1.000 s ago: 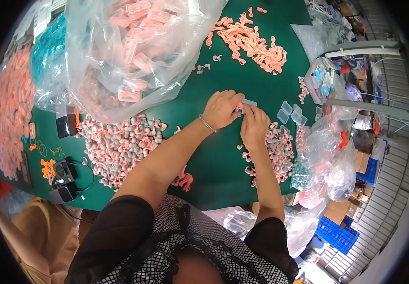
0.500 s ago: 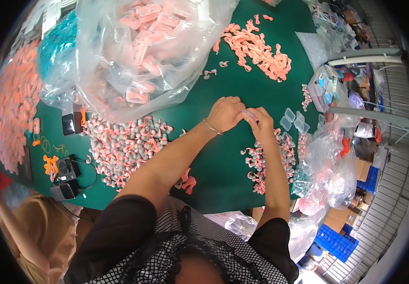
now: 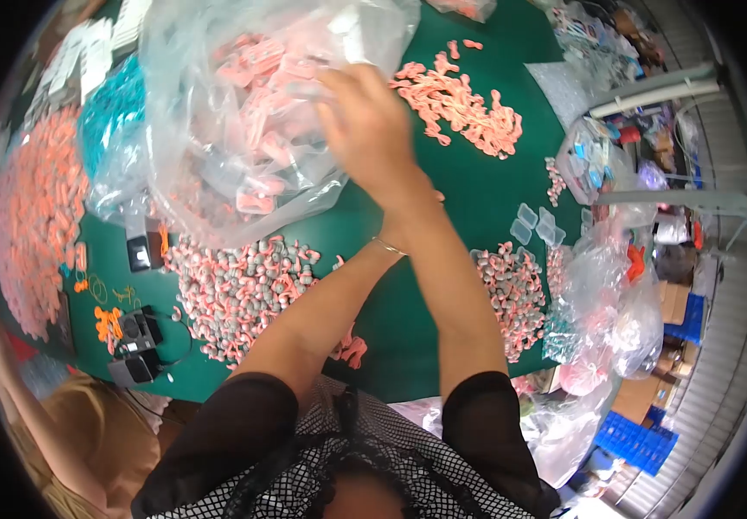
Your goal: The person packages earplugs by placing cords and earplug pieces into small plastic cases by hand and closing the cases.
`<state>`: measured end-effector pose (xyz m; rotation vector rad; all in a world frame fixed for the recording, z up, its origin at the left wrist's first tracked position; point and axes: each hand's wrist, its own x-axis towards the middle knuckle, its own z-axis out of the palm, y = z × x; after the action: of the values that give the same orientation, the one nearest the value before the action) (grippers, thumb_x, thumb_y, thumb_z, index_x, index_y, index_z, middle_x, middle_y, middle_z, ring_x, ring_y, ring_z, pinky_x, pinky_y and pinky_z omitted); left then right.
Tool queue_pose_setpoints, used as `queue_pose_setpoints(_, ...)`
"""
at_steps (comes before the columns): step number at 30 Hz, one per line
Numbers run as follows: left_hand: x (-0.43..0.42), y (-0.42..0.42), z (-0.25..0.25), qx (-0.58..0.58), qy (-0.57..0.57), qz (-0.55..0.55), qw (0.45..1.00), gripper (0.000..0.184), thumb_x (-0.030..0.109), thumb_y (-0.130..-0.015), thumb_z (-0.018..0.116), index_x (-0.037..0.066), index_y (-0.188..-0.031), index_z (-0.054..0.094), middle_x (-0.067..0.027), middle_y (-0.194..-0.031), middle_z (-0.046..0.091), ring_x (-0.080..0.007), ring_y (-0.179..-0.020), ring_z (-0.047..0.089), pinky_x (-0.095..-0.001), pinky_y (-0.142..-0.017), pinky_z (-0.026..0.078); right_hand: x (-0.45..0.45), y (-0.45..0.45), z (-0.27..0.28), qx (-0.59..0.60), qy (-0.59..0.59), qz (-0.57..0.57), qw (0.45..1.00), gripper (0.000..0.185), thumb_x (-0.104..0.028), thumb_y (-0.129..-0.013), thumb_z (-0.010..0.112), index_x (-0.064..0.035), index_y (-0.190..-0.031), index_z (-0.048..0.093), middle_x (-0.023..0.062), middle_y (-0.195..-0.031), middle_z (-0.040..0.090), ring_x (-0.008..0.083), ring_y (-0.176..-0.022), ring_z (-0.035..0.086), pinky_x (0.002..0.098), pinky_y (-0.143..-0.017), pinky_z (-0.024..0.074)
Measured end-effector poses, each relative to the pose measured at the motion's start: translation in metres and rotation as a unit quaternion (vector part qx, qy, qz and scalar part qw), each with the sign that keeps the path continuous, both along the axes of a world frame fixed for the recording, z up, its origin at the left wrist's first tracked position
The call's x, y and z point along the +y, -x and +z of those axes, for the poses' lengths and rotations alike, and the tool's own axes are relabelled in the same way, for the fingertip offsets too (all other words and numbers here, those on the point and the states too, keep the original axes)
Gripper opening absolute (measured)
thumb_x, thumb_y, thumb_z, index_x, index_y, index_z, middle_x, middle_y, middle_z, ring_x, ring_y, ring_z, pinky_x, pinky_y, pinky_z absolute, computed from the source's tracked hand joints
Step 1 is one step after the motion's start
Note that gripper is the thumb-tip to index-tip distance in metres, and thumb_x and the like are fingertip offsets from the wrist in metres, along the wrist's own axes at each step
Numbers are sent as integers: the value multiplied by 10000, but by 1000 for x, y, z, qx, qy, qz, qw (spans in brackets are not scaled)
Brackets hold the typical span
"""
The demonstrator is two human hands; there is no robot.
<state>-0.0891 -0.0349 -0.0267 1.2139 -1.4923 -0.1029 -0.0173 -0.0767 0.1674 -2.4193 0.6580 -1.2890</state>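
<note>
My right hand [image 3: 369,130] reaches over the large clear plastic bag [image 3: 304,203], blurred by motion. At its fingertips is a pale, see-through shape that looks like a small clear plastic case [image 3: 304,91]. Inside the bag lie several clear cases with pink contents [image 3: 256,201]. My left hand [image 3: 438,197] is mostly hidden beneath the right forearm; only a bit of a fingertip shows, and its wrist wears a bracelet. Below the bag spreads a heap of pink-and-grey small pieces [image 3: 243,294]. A pile of flat pink-orange pieces [image 3: 460,104] lies to the right of my right hand.
On the green table [image 3: 391,320], a second pink-and-grey heap [image 3: 512,298] lies at right, with clear empty cases [image 3: 525,223] above it. A black device [image 3: 138,333] and an orange bundle [image 3: 108,323] sit at left. Another person's arm [image 3: 44,432] shows at lower left.
My hands have parted. The right one has swung up and left across the left arm to the bag, carrying the small clear case. The left stays near the table's middle.
</note>
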Motion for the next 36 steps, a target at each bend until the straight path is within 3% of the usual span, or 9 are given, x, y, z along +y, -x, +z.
queue_pose_setpoints(6,5,-3,14,82,-65,-79,991,174,57,-807,634,61,-981,642,-109,-818,622,-286,-774,620,-400,-660,489,-3,11,-1,-72,48,-6,996,240,-39,-782,573,-67,-1010,643,106,-1023,623,325,-956,600,409,-818,496)
queue_pose_setpoints(11,14,-5,44,89,-157,-61,982,135,33,-787,623,78,-907,664,-87,-836,637,-283,-664,617,-391,-616,496,-39,212,-68,145,61,-319,934,299,-35,-737,650,-121,-1023,675,89,-967,677,309,-964,631,435,-855,483)
queue_pose_setpoints(14,12,-2,42,87,-161,-59,981,116,45,-778,623,82,-878,670,-71,-835,638,-296,-714,627,-405,-654,500,-38,326,-105,392,-91,-410,818,574,-35,-721,667,-128,-1274,547,120,-1269,561,342,-1186,514,481,-949,444)
queue_pose_setpoints(21,14,-6,37,35,-127,-53,990,102,48,-766,640,93,-856,658,-73,-821,628,-303,-717,619,-402,-640,484,-51,329,-59,589,-252,-344,686,784,-162,-600,837,-124,-1308,502,113,-1248,544,345,-1190,493,450,-945,449)
queue_pose_setpoints(24,16,-14,40,59,-123,-78,988,116,42,-761,646,99,-862,657,-67,-838,629,-286,-766,622,-398,-661,481,-54,340,-73,506,-211,-316,774,731,-149,-551,870,-104,-1197,530,116,-1145,567,356,-1069,549,438,-878,472)
queue_pose_setpoints(25,21,-21,44,14,-127,-32,991,130,41,-756,651,104,-869,657,-60,-848,629,-279,-790,619,-398,-680,478,-60,346,-85,399,-216,-259,852,503,-147,-626,834,-68,-1040,560,132,-1039,600,351,-968,582,419,-812,480)
queue_pose_setpoints(28,23,-51,61,-81,-174,72,979,202,43,-733,669,113,-923,659,-54,-896,621,-277,-853,597,-432,-735,469,-32,296,-75,218,-258,-187,923,339,-105,-702,770,-43,-972,576,144,-929,610,350,-876,590,416,-759,480)
queue_pose_setpoints(29,17,-59,63,-80,-150,101,980,213,34,-734,666,108,-934,657,-59,-902,614,-280,-855,594,-436,-738,477,-20,274,-73,221,-127,-165,953,236,-48,-737,716,-37,-931,582,138,-892,612,341,-844,590,419,-733,484)
queue_pose_setpoints(36,-27,-78,55,-150,-194,156,957,153,38,-765,661,95,-905,687,-85,-889,612,-301,-849,590,-406,-727,511,9,227,-100,293,-28,-66,953,354,-121,-689,777,-105,-996,600,74,-1018,575,300,-974,557,413,-803,445)
